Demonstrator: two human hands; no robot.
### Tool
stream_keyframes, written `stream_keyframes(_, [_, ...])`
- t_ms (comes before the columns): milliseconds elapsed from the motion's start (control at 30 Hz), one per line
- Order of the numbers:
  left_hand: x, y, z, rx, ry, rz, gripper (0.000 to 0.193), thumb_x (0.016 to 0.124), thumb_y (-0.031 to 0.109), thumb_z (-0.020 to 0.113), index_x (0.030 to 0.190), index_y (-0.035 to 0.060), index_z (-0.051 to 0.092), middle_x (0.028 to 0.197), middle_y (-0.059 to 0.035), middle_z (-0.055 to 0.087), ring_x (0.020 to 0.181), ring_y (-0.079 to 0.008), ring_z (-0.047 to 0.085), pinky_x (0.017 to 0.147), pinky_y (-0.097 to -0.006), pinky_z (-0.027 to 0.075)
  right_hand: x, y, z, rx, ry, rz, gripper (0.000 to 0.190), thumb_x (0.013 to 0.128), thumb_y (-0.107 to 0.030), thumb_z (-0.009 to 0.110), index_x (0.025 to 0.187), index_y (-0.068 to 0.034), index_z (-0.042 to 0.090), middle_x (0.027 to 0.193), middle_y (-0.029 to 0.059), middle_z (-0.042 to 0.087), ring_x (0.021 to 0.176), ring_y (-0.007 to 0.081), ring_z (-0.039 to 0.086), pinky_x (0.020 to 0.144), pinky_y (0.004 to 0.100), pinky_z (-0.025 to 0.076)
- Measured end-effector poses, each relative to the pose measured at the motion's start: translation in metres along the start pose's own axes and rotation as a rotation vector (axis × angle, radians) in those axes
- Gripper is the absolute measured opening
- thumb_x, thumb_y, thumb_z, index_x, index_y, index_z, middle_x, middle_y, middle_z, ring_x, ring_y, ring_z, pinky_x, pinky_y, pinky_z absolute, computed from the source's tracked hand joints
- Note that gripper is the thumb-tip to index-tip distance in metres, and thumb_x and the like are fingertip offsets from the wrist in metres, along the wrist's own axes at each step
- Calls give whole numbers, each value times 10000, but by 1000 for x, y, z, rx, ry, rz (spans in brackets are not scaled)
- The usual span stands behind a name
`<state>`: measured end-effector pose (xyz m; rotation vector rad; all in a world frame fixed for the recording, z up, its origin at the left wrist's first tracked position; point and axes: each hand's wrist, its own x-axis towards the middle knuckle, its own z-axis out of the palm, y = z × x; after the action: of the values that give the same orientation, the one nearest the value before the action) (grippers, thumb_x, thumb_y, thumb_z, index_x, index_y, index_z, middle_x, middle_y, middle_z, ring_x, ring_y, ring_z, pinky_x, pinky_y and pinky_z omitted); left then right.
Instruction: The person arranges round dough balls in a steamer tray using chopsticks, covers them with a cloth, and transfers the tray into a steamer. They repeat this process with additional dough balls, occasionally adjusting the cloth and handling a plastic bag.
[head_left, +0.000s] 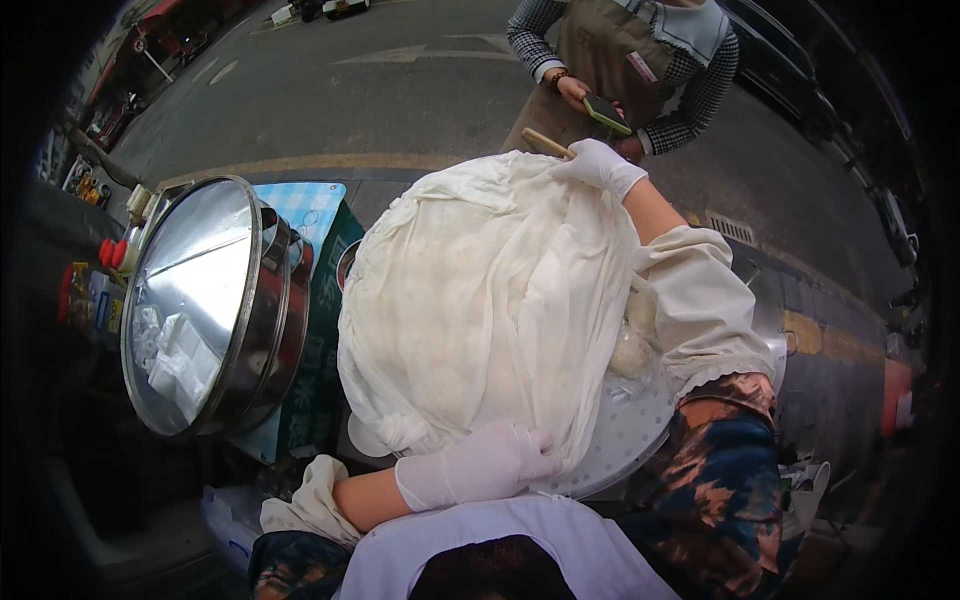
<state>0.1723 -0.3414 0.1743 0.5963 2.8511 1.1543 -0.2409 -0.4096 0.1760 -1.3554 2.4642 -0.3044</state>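
A large white cloth (450, 300) covers a round load in front of me, with rows of rounded lumps showing faintly through it. My right hand (600, 169), in a white disposable glove, is at the cloth's far edge. Its fingers close on a light wooden stick (546, 142) and appear to pinch the cloth too. At the near edge, my gloved left hand (487, 461) grips a gathered fold of the cloth. Beneath the right side shows a perforated metal tray (637, 427), where pale, lumpy food in clear plastic (631, 349) lies partly hidden by the cloth and my sleeve.
At left stands a stacked metal steamer with a shiny lid (199, 277), plastic bags (184, 364) lying on it. Beside it is a green-and-blue stand (330, 300) bearing writing. Across from me, a person in a brown apron (600, 67) holds a phone (606, 114).
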Motion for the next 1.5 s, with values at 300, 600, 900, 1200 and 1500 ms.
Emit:
stream_keyframes(300, [-7,2,4,-78,-269,-73,228,821,182,543,995,64,630,875,-140,551,827,-342,595,725,-427,478,8,-2,-17,-239,435,207,255,877,-265,564,989,-65,676,1026,184,669,962,349,650,827,422,517])
stream_keyframes(600, [-5,11,2,-75,-464,-202,274,867,229,504,1082,83,590,887,-163,585,829,-361,627,721,-453,494,-18,18,0,-84,-10,38,355,755,-309,654,986,-44,698,954,195,677,885,347,650,819,364,503])
stream_keyframes(900, [-10,8,-1,-94,-391,-180,265,881,235,520,1102,99,575,885,-145,591,775,-355,627,684,-446,497,-40,-20,-4,-286,-62,-206,307,763,-238,612,946,-12,711,909,222,673,896,364,652,813,392,509])
stream_keyframes(1200, [-13,14,-2,-305,-196,-237,332,879,164,566,1201,83,560,1014,-160,618,923,-326,618,788,-383,498,9,24,7,-265,303,110,309,825,-310,657,973,-40,628,987,215,650,937,370,622,807,420,487])
stream_keyframes(1500, [-96,-6,-34,450,809,-769,154,771,71,643,917,23,633,962,-125,613,921,-319,570,828,-418,440,-28,64,8,-120,136,161,315,856,-284,570,1001,-23,671,934,211,666,896,369,635,790,418,492])
